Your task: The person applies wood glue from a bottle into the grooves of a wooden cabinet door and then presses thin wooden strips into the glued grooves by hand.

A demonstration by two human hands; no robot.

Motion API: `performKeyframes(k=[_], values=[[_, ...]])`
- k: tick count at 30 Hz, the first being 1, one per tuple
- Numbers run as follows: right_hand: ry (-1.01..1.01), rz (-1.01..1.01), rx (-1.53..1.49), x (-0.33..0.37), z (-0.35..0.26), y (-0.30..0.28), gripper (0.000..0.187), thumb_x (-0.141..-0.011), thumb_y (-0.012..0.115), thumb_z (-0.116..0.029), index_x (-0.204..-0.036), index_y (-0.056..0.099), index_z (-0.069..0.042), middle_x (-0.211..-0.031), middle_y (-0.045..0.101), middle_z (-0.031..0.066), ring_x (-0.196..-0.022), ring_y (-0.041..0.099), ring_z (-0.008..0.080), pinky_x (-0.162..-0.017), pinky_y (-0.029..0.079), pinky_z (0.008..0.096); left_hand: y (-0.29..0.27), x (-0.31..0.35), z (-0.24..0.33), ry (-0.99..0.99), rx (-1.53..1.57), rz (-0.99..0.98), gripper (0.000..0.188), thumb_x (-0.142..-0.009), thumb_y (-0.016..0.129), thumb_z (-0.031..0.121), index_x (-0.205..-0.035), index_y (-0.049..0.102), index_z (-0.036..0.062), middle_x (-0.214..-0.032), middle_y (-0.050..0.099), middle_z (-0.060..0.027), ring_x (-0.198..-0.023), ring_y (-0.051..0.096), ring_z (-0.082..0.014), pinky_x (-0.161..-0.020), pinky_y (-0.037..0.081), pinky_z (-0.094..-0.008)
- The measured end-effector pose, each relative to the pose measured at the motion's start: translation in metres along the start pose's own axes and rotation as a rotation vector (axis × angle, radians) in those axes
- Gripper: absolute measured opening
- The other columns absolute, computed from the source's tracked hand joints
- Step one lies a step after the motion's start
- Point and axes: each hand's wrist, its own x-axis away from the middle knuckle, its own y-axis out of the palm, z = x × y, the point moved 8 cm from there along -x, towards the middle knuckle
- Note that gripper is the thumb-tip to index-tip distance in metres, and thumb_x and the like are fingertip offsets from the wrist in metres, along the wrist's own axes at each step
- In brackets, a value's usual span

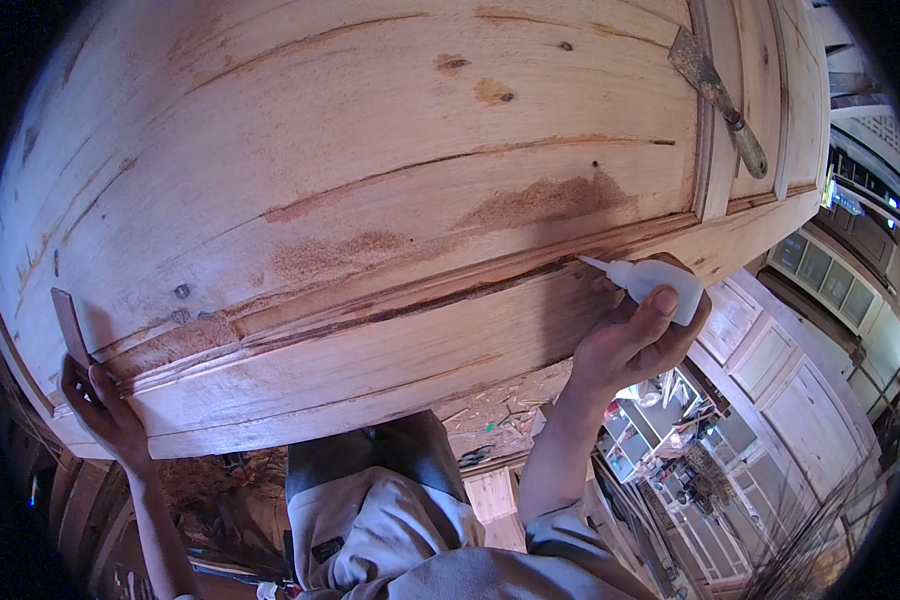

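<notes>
A large pale wooden door panel (400,90) lies in front of me, with dark cracks and patches of brown sawdust on it. My right hand (640,340) grips a translucent white glue bottle (662,283), its thin nozzle pointing left at the far right end of a long dark crack (420,297) near the panel's front edge. At the panel's left front corner, my left hand (105,400) holds a thin flat brown strip (68,318) upright between its fingers. Whether the nozzle touches the wood, I cannot tell.
A rusty scraper (718,95) with a worn wooden handle lies across the raised moulding at the far right. Panelled wooden doors (780,375) stand beyond the right side. Below, a cluttered shelf (650,430) and wood shavings (505,410) cover part of the floor area.
</notes>
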Motion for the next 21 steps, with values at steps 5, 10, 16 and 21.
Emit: performKeyframes(k=[5, 10, 16, 21], values=[[0.011, 0.001, 0.016, 0.0, -0.002, 0.001, 0.041, -0.097, 0.048, -0.035, -0.108, 0.043, 0.004, -0.086, 0.056, 0.0161, -0.062, 0.06, 0.0211, -0.048, 0.053, 0.0285, 0.0, 0.0, 0.002, 0.023, -0.015, 0.006, 0.047, -0.1, 0.047, 0.029, -0.132, 0.041, -0.0049, -0.123, 0.053, -0.019, -0.11, 0.051, -0.0248, -0.095, 0.039, -0.0351], [0.007, -0.006, 0.016, 0.0, -0.004, 0.002, 0.041, -0.097, 0.047, -0.034, -0.109, 0.043, 0.004, -0.087, 0.056, 0.0164, -0.063, 0.06, 0.0215, -0.049, 0.054, 0.0281, 0.0, -0.001, -0.002, 0.031, 0.02, 0.021, 0.045, -0.1, 0.047, 0.027, -0.132, 0.041, -0.0051, -0.125, 0.052, -0.0203, -0.113, 0.051, -0.0258, -0.097, 0.038, -0.0353], [0.046, -0.004, -0.018, 0.0, -0.006, 0.003, 0.041, -0.098, 0.047, -0.034, -0.111, 0.043, 0.005, -0.087, 0.056, 0.0169, -0.064, 0.06, 0.0221, -0.05, 0.053, 0.0287, 0.0, -0.001, 0.026, 0.217, -0.054, 0.095, 0.038, -0.1, 0.048, 0.025, -0.13, 0.044, 0.001, -0.086, 0.051, -0.0022, -0.075, 0.046, -0.0089, -0.066, 0.041, -0.0238], [0.079, -0.009, -0.034, 0.0, -0.004, 0.004, 0.041, -0.098, 0.047, -0.034, -0.111, 0.043, 0.005, -0.087, 0.056, 0.0168, -0.063, 0.06, 0.0221, -0.05, 0.052, 0.0296, -0.001, 0.0, 0.007, 0.118, 0.001, 0.044, 0.041, -0.1, 0.047, 0.025, -0.131, 0.042, -0.0019, -0.104, 0.052, -0.0103, -0.092, 0.048, -0.0159, -0.08, 0.04, -0.0281]])
